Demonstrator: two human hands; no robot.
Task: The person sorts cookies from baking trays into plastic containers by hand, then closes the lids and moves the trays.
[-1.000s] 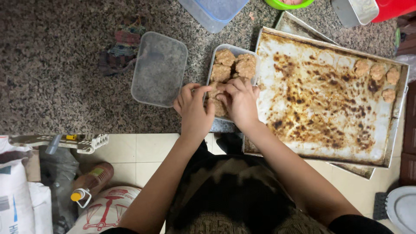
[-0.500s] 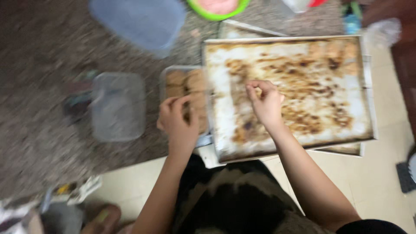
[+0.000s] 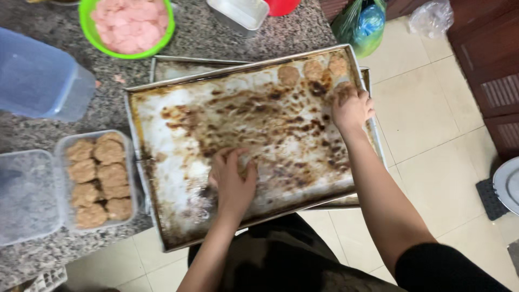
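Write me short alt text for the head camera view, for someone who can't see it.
Seen from above, a person's left hand rests on a large browned baking tray while the right hand reaches the few brown cookies at its far corner. To the left, a clear plastic container holds more cookies on a speckled stone counter, near a green bowl.

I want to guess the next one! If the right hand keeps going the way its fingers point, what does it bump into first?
Probably the round brown patties in the baking tray's far corner; the right hand points toward them.
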